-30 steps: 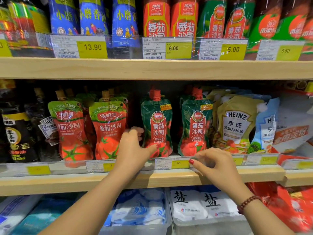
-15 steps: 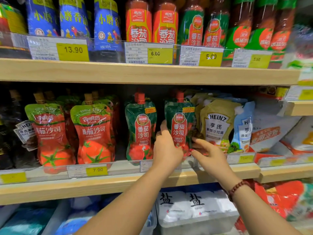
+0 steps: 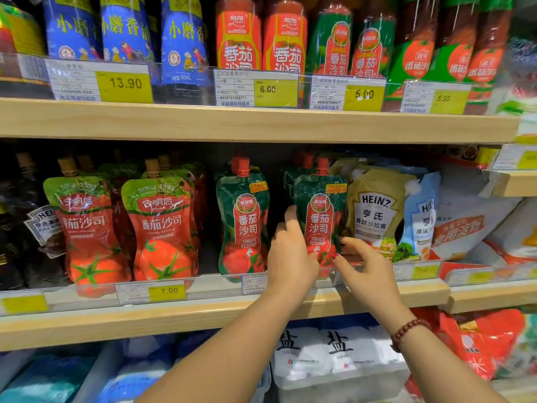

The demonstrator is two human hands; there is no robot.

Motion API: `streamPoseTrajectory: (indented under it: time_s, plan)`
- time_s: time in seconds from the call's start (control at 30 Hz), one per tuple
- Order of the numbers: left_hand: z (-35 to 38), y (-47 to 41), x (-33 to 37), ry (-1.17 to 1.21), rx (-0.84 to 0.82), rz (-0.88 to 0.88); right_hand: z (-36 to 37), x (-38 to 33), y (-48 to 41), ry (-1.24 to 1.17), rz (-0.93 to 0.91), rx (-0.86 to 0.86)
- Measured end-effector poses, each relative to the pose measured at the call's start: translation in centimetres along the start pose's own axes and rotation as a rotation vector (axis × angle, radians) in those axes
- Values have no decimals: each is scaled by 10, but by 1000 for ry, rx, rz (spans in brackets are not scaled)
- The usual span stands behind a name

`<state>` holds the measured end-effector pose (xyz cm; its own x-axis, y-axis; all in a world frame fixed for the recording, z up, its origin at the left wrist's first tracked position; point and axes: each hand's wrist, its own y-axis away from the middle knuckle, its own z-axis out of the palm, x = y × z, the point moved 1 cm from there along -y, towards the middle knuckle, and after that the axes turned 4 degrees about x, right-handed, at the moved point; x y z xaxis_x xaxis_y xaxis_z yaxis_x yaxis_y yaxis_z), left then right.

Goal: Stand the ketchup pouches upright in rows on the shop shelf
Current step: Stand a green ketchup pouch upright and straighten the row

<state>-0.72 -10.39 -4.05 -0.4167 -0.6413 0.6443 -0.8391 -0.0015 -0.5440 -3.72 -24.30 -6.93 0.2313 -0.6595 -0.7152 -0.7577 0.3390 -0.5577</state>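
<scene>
Two green ketchup pouches with red caps stand upright at the front of the middle shelf (image 3: pixel 203 315). The left pouch (image 3: pixel 242 222) stands alone. My left hand (image 3: pixel 290 254) grips the left edge of the right green pouch (image 3: pixel 319 216), with the thumb on its lower front. My right hand (image 3: pixel 366 266) pinches that pouch's lower right corner. More red caps show behind it. Two rows of red ketchup pouches (image 3: pixel 158 228) stand upright further left.
A tan Heinz pouch (image 3: pixel 374 216) and a blue-white one (image 3: pixel 421 219) lean right beside the held pouch. Bottles fill the upper shelf (image 3: pixel 232 120). A clear price rail (image 3: pixel 165 292) runs along the shelf front. Salt bags (image 3: pixel 334 350) sit in a bin below.
Both hands left the shelf rail and the left green pouch, moved right and closed on the right green pouch. The view shifted right.
</scene>
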Motion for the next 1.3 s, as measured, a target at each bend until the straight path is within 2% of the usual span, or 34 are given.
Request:
streamPoseTrajectory:
  time_s: [0.13,0.23,0.3,0.37,0.43,0.5,0.57,0.67,0.77,0.9,1.03,1.3]
  plan:
    - [-1,2,-2,-4,8,39,0,-2,2,63,-32,-22]
    - [-12,9,-9,99,44,100,-2,-4,8,80,-73,-11]
    - [-27,15,-16,193,174,180,-3,-5,13,90,-115,20]
    - [-46,18,-30,210,401,232,-1,-8,19,117,-161,33]
    - [-65,15,-46,196,532,134,0,-9,22,154,-209,35]
    - [-79,6,-59,171,483,-52,2,-11,23,161,-234,43]
    - [-86,-3,-69,94,337,-193,3,-12,22,145,-235,61]
    - [-91,-16,-76,64,119,-255,5,-12,23,146,-225,76]
    - [-93,-26,-78,163,-4,-239,4,-12,24,137,-227,60]
    - [-95,-30,-81,286,-35,-168,3,-11,23,130,-228,33]
    - [-96,-32,-85,256,-53,-118,4,-9,24,149,-228,33]
    - [-103,-23,-87,125,-32,-155,4,-12,26,146,-236,44]
